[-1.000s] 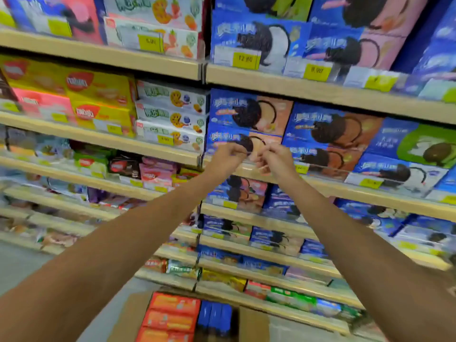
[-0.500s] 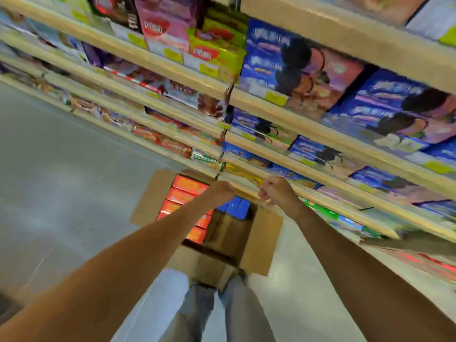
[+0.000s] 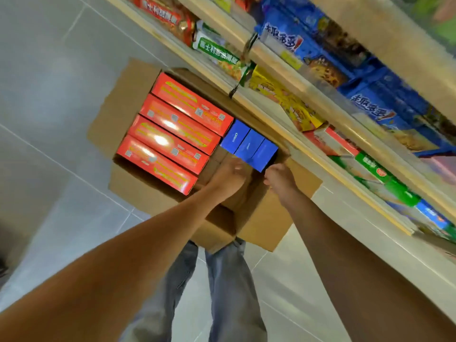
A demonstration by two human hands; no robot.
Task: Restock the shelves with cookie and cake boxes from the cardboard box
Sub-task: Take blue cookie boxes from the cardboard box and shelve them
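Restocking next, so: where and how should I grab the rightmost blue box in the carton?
By its top end, from above on the near side: the rightmost blue box stands upright, pressed against its neighbour, and the cardboard box looks empty in front of it.

White "OREO" lettering stands on the top of the leftmost small blue cardboard box in the brown cardboard carton. Blue cookie bags carry white Chinese characters ending "多多!". The print on the orange boxes is unreadable.
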